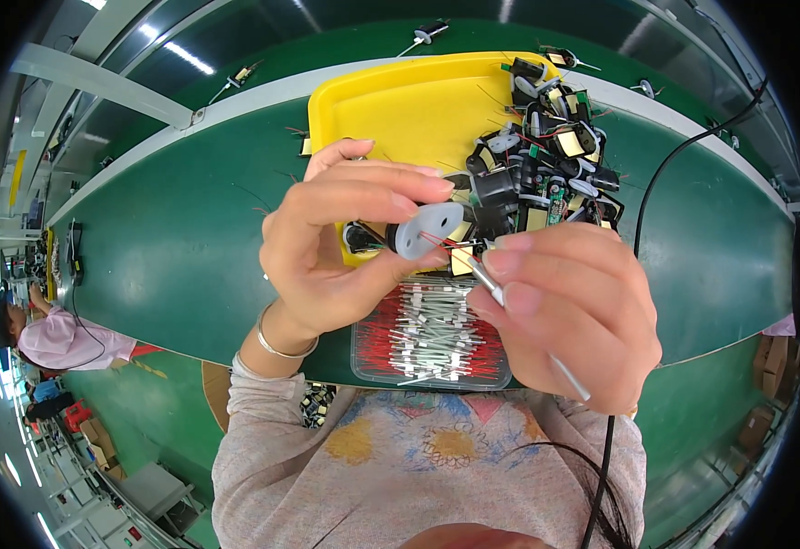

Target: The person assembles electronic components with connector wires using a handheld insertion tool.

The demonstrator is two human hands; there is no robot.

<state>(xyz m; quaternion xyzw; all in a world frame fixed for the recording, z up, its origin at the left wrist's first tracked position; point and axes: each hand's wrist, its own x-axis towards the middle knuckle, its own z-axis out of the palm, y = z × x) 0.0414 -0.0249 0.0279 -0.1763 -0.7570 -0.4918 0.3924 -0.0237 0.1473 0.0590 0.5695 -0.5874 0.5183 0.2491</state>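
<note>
Between the thumb and fingers of my left hand (327,229) is a small black part with a pale oval disc (432,231). The disc has small holes, and thin red wires come out at its face. Just to the right, my right hand (578,311) pinches a slender white-sleeved wire (566,373), its tip close to the disc's red wires. Whether the two sets of wires touch, I cannot tell. Below my hands lies a clear tray (358,364) of red wires with white sleeves.
Behind my hands sits a yellow tray (386,105), heaped on its right with black assemblies (560,146). A black cable (660,188) hangs down on the right. Several finished-looking parts lie on the green belt (327,46) beyond. Another person (66,334) works far left.
</note>
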